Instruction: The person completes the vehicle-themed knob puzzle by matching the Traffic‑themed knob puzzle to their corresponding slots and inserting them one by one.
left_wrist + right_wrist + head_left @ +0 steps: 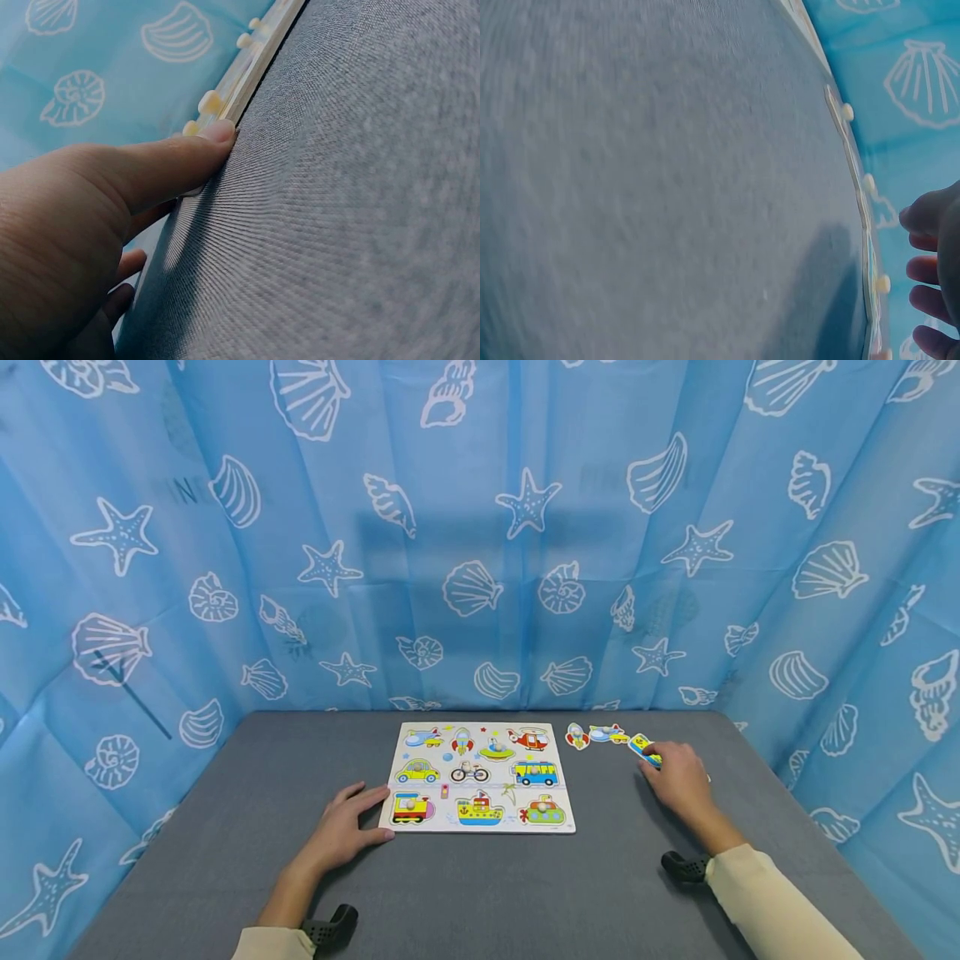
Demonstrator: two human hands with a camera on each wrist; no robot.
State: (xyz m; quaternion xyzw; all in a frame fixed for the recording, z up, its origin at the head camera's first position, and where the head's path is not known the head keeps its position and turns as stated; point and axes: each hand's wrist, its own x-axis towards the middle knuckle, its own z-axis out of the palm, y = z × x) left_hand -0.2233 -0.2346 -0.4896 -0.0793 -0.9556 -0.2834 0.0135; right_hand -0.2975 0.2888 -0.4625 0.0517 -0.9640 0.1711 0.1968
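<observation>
A wooden peg puzzle board (480, 831) with vehicle pictures and knobs lies flat on the table. My left hand (343, 827) rests at its left edge, thumb tip at the near left corner and fingers extended along the side; the thumb (176, 161) also shows against the edge in the left wrist view. Over the loose pieces on the right is my right hand (678, 781), fingers loosely bent. The right wrist view shows those fingers (926, 268) apart from the knobs, holding nothing. Nearest it lies a blue and yellow piece (640, 746), partly covered by the hand.
A rocket piece (577, 737) and an airplane piece (606, 734) lie between the board and the right hand. The grey cloth-covered table (480, 893) ends at a blue shell-patterned curtain (450, 527) behind and at both sides.
</observation>
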